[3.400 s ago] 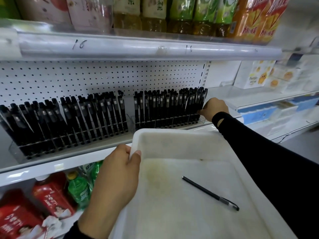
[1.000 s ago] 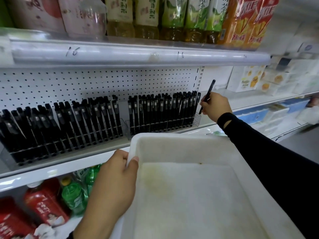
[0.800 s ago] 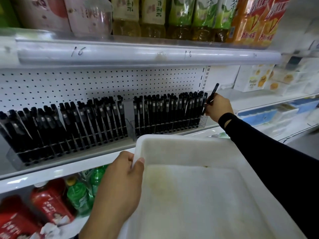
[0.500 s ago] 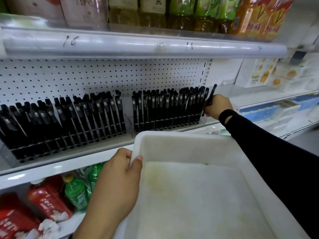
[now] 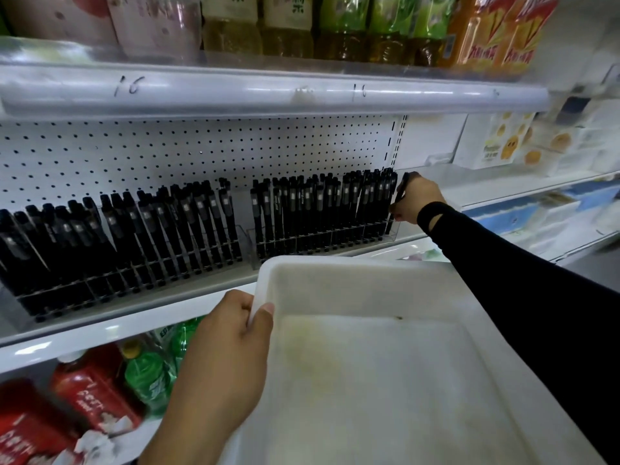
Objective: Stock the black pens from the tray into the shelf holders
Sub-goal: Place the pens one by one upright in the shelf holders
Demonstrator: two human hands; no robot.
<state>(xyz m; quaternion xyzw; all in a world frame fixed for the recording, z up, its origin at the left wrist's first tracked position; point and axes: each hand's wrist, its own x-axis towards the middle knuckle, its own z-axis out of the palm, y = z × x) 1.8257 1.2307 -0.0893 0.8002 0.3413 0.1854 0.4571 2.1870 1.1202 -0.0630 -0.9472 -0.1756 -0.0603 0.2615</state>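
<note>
My left hand (image 5: pixel 231 357) grips the near-left rim of the white tray (image 5: pixel 385 276), whose stained floor holds no pens. My right hand (image 5: pixel 417 199) pinches a black pen (image 5: pixel 401 191) at the far right end of the right clear shelf holder (image 5: pixel 394 231); the pen's lower end sits down in the last slot. That holder is packed with several upright black pens (image 5: pixel 322 209). The left holder (image 5: pixel 20 300) is likewise filled with several leaning black pens (image 5: pixel 134 236).
A white pegboard (image 5: pixel 201 152) backs the shelf. Drink bottles (image 5: pixel 288 25) stand on the shelf above, behind a price rail (image 5: pixel 268 94). Red and green bottles (image 5: pixel 147 374) sit below. White boxed goods (image 5: pixel 496 139) fill the shelves to the right.
The last pen left the tray in my right hand, went up to the holder's right end and has sunk lower into the slot. My left hand kept holding the tray.
</note>
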